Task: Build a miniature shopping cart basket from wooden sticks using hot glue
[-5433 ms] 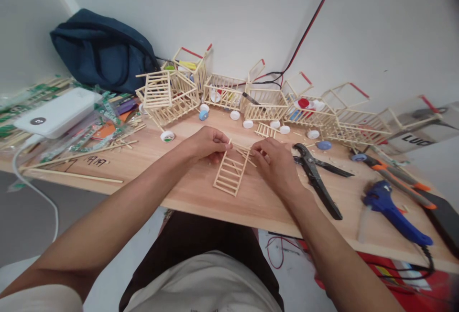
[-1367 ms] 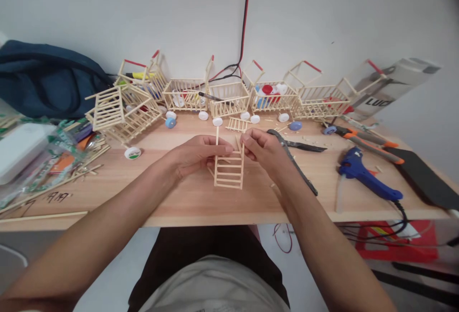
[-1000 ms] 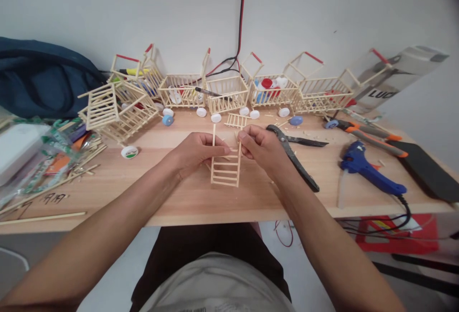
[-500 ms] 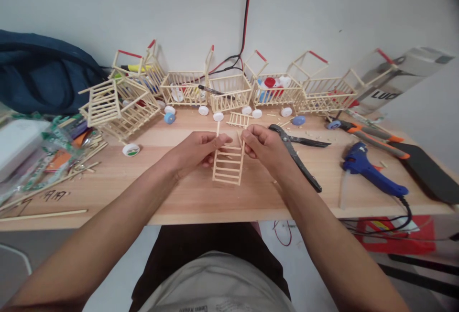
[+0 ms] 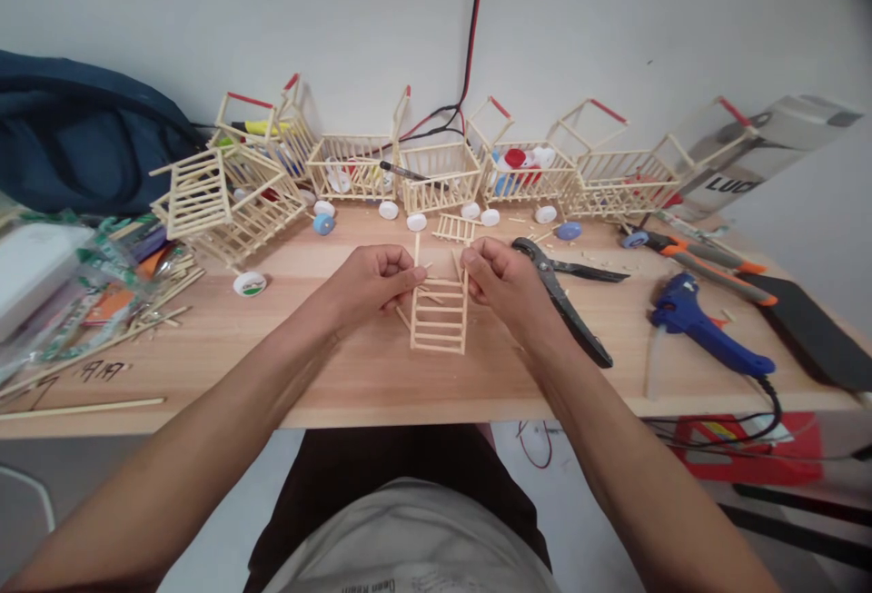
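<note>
A small ladder-like frame of thin wooden sticks [image 5: 440,324] is held between my two hands above the table. My left hand [image 5: 381,280] pinches its left rail near the upper end; a short stick end shows by the thumb. On the opposite rail, my right hand [image 5: 495,271] grips with thumb and forefinger. Several rungs cross the lower part of the frame, while its upper part is open between the rails. Just behind lies another small stick lattice [image 5: 455,228]. Black-handled shears [image 5: 567,302] rest to the right of my right hand.
Several stick-built model carts [image 5: 440,177] with bottle-cap wheels line the wall. A blue glue gun [image 5: 708,325], orange-handled pliers [image 5: 705,264] and a black phone-like slab [image 5: 804,325] lie right. Loose sticks [image 5: 88,409] and plastic packets [image 5: 102,293] lie left, near a blue bag [image 5: 88,139].
The stick frame has shifted slightly right. My left thumb has straightened a little along the left rail, and a short stick end now shows beside it.
</note>
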`<state>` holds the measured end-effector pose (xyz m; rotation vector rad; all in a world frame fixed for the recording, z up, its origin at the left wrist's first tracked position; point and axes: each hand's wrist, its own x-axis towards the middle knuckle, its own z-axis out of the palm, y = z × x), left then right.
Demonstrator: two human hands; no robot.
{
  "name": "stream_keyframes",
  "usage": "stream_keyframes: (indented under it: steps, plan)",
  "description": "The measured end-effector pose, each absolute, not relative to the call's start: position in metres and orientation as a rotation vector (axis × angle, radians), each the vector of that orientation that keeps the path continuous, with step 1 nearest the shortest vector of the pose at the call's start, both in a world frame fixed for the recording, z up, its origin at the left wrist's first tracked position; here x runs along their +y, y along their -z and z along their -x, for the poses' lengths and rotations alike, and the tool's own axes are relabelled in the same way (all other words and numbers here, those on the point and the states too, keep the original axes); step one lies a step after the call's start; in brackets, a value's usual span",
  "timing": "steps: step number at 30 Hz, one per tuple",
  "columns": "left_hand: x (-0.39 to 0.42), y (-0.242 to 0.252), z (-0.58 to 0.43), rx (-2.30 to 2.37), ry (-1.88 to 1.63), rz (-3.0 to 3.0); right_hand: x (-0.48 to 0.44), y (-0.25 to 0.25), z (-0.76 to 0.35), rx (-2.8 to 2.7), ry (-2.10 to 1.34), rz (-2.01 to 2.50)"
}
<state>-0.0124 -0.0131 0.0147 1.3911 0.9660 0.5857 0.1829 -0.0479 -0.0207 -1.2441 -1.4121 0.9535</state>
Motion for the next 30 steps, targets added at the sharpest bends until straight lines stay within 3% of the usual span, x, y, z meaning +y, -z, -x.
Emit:
stream_keyframes:
  steps: [30]
  plan:
    - [-0.014,-0.007,0.0094,0.983,-0.568,-1.383,-0.0454,0.0241,-0.1876,-1.467,-0.984,1.236]
